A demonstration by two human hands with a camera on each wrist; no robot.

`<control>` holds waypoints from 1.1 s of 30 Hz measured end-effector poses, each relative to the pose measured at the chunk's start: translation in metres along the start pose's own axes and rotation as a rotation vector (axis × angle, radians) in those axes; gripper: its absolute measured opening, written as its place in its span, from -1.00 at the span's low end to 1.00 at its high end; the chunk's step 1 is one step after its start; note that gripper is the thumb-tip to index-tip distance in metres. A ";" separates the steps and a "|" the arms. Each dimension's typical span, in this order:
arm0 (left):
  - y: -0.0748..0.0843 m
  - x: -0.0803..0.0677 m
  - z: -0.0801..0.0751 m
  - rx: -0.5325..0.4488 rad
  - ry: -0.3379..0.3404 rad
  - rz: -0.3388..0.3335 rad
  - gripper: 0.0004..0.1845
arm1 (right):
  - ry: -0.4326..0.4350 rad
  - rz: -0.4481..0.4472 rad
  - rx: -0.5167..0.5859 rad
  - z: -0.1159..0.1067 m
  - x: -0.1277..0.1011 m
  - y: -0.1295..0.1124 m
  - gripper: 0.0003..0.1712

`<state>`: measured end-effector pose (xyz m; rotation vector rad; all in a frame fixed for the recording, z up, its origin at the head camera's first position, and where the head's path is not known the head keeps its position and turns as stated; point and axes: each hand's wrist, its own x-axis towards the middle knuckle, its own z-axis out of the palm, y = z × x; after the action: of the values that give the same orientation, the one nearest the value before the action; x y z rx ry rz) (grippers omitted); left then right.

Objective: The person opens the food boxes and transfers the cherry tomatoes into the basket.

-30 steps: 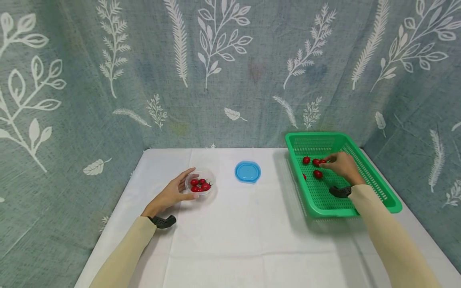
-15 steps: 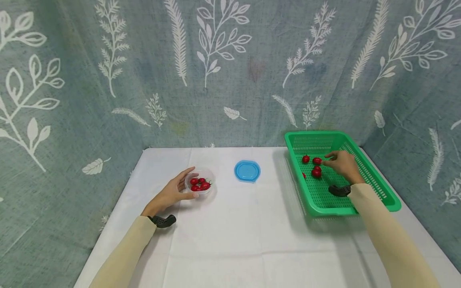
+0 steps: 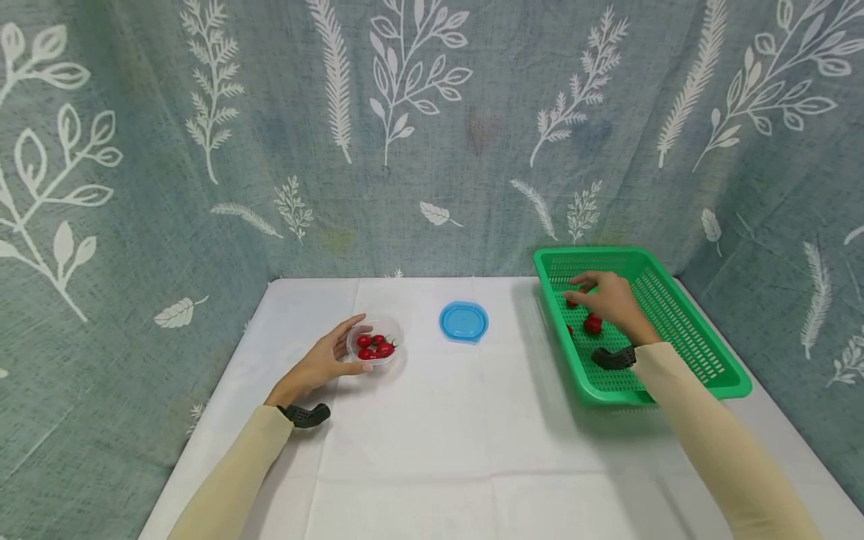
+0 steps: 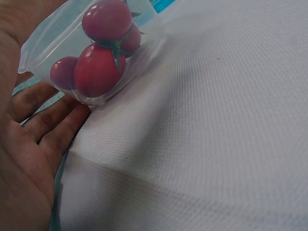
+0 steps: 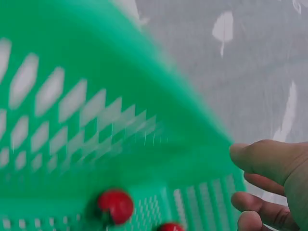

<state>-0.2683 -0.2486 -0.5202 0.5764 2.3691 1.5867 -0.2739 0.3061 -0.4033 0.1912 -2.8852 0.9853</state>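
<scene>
Right hand [image 3: 610, 297] shifted left in basket [image 3: 675, 316], fingers apart, tomato [image 3: 571, 304] just below; picking looks unfinished. Left hand [image 3: 322, 364] holds cup [image 3: 391, 328].

Tomatoes [image 3: 385, 349] are red, basket [image 3: 607, 397] green, lid [image 3: 464, 322] blue, tablecloth [image 3: 418, 442] white — the curtain [image 3: 499, 225] grey-blue, leaf-patterned in white.

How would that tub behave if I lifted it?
The tub looks like clear plastic, so probably light and slightly bendy. The round tomatoes inside would likely roll around. With the blue lid lying apart, it might spill if tipped.
</scene>
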 end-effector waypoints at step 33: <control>0.002 -0.002 -0.001 0.001 0.007 -0.017 0.11 | -0.177 -0.310 0.098 0.115 0.019 -0.131 -0.65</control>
<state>-0.2666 -0.2501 -0.5183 0.5503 2.3743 1.5829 -0.2788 0.1312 -0.4127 0.7435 -2.8349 1.0967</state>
